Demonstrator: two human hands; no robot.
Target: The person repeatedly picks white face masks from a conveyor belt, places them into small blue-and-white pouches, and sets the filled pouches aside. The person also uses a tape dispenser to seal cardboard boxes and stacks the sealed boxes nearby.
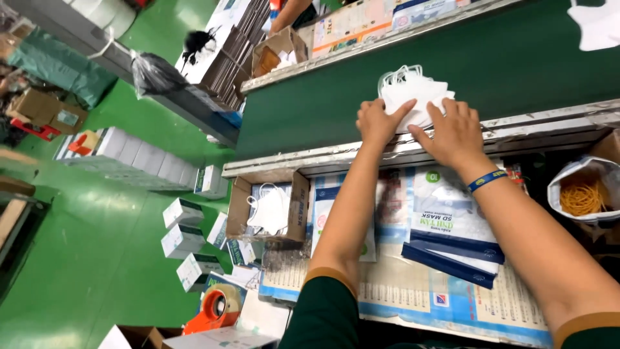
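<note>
Two bare hands press on a stack of white face masks [412, 98] that lies at the near edge of a green conveyor belt [516, 58]. The left hand [376, 121] rests on the stack's left side, fingers close together and bent over the edge, with one fingertip stretched up onto the top mask. The right hand [454, 132] lies flat on the stack's right side, fingers [445, 106] spread a little and pointing away; it wears a blue wristband [487, 180]. Neither hand is closed round the stack: both bear down on it from above. The masks' ear loops stick out at the far side of the stack.

Just near of the belt runs a worn metal rail [549, 126]. Nearer still, under the forearms, a table covered with printed sheet carries a pile of flat mask pouches [452, 226], white with dark blue edges. To their left stands an open cardboard box [240, 207] holding a few loose white masks [271, 210]. At the right edge a bag of yellow rubber bands [583, 194] sits open. On the green floor [97, 258] to the left lie several small white cartons [183, 227], and an orange tape dispenser [218, 309] sits at the near left. Another person's arm [287, 13] shows at the far side of the belt.
</note>
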